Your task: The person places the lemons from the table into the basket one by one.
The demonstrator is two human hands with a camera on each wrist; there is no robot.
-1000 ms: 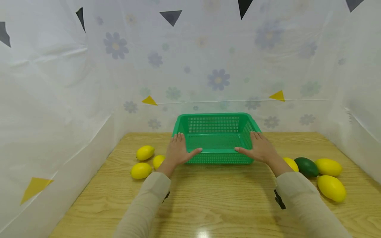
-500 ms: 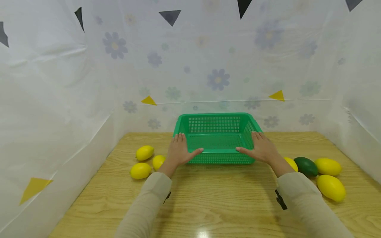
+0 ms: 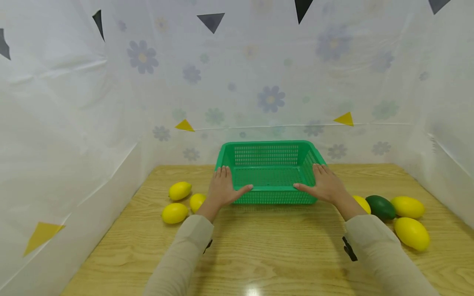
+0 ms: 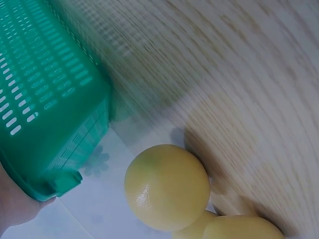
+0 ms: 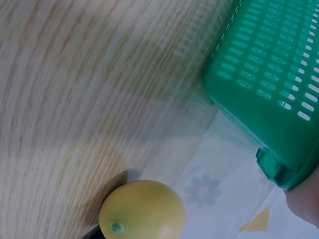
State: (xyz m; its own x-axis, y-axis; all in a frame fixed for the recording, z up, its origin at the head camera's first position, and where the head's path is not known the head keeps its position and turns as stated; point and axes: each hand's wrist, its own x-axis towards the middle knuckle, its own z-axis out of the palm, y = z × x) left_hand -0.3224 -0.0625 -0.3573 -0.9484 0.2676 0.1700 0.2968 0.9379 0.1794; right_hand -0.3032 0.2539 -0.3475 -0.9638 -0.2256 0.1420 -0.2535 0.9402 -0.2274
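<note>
A green plastic basket (image 3: 274, 189) with slotted walls stands upright near the table's back edge; nothing lies inside it. My left hand (image 3: 222, 188) rests on its front left corner, fingers straight and pointing away, thumb along the front rim. At the front right corner, my right hand (image 3: 326, 187) lies the same way, its thumb on the rim too. Yellow lemons (image 3: 174, 213) sit left of my left wrist; in the left wrist view one lemon (image 4: 167, 186) is close. Beyond my right forearm are a dark green oval fruit (image 3: 380, 208) and several lemons (image 3: 412, 234).
The wooden table (image 3: 259, 246) runs toward me in front of the basket. White sheeting (image 3: 237, 61) with flowers and triangle patches encloses the back and both sides. The right forearm partly covers one lemon (image 3: 362, 203).
Over the last second the basket and both hands have shifted very slightly to the right. Since half a second ago they look still. The fruits stay put.
</note>
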